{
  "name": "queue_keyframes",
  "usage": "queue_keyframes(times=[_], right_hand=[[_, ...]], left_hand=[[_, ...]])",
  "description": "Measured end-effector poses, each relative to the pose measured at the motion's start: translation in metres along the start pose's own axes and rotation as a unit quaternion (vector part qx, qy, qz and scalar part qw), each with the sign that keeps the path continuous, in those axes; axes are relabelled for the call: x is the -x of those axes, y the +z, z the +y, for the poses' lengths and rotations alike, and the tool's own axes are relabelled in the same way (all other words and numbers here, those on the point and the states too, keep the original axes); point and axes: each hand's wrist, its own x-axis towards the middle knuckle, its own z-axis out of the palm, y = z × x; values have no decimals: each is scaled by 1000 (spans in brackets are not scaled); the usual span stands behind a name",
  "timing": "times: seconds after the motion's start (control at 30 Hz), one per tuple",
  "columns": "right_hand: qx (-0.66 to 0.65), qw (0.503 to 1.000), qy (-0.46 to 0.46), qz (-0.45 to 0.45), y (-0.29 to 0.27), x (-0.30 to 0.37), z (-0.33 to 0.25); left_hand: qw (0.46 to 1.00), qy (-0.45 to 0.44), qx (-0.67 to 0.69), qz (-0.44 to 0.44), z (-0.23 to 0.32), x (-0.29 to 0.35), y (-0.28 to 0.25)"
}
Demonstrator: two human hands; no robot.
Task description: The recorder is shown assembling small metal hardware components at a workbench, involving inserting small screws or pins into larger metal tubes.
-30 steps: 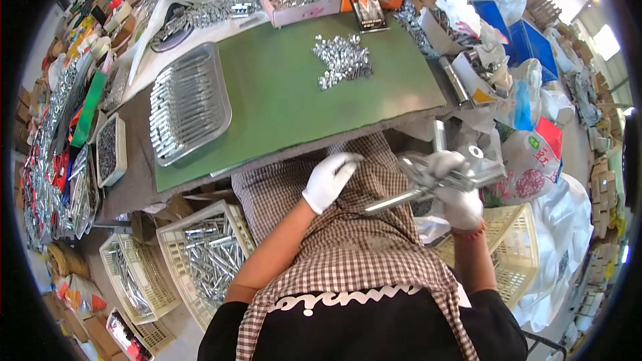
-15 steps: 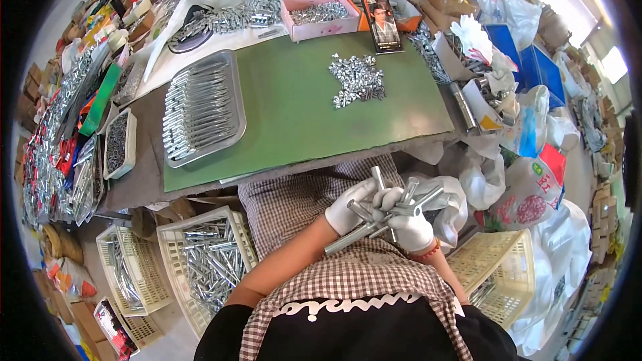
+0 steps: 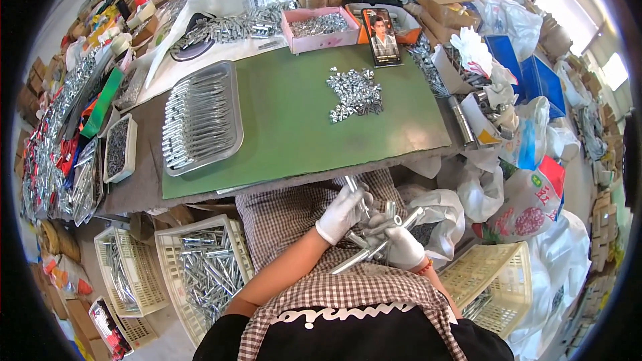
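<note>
White gloves cover both my hands, held above my lap at the table's near edge. My left hand (image 3: 340, 215) is closed around a short silver metal tube (image 3: 350, 183), which points up toward the table. Beside it my right hand (image 3: 404, 249) grips a loose bundle of several metal tubes (image 3: 349, 261) that jut out at different angles. Its fingers are partly hidden by the tubes. A checked apron (image 3: 287, 220) lies beneath the hands. On the green table mat (image 3: 287, 134) sits a pile of small shiny metal pieces (image 3: 354, 95).
A metal tray (image 3: 235, 120) of lined-up slim silver parts stands left on the mat. Behind are a pink box (image 3: 294, 43) of small parts and a propped phone (image 3: 382, 39). Plastic crates (image 3: 167, 274) of tubes flank me, with another crate (image 3: 511, 281) and bags (image 3: 528, 207) at right.
My left hand has drawn away from the bundle toward the left, with one tube in its grip. My right hand has dipped slightly, still holding the other tubes.
</note>
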Motion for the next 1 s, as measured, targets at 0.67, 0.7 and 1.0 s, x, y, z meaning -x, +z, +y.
queue_keyframes(times=[0.67,0.7,1.0], right_hand=[[70,976,143,147,-6,-19,18],[82,974,147,154,-6,-19,16],[104,985,47,130,1,-28,27]], left_hand=[[960,-113,-250,57,-4,18,0],[965,-121,-219,78,-4,19,0],[958,-83,-264,-75,-6,18,-13]])
